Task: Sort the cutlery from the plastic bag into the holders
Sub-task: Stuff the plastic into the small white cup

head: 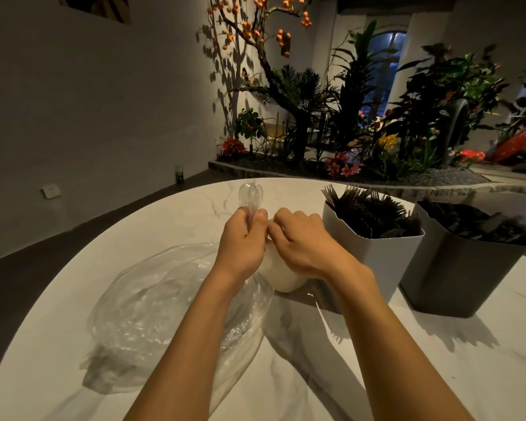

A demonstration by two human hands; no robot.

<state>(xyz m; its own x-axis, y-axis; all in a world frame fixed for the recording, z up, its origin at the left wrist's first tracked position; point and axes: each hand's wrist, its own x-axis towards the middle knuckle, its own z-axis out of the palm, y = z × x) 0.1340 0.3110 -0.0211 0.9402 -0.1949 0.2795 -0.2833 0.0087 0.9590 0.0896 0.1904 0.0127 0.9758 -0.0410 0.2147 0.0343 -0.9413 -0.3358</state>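
Clear spoons in my left hand, above the white holder

I see the clear plastic spoons [251, 194] bunched upright in my left hand [240, 241] — fist closed round their handles. My right hand [298, 238] curls over the white holder [283, 278], pinching beside them; its grasp I cannot tell. The plastic bag [152, 308] lies crumpled on the counter [438, 375]; fork holder [374, 256] and dark holder [459, 278] stand right.

I see the plastic bag [164, 302] lying on the desk [438, 375] at left; two holders, fork holder [374, 247] and farther-right holder [465, 268], stand side by side at right.
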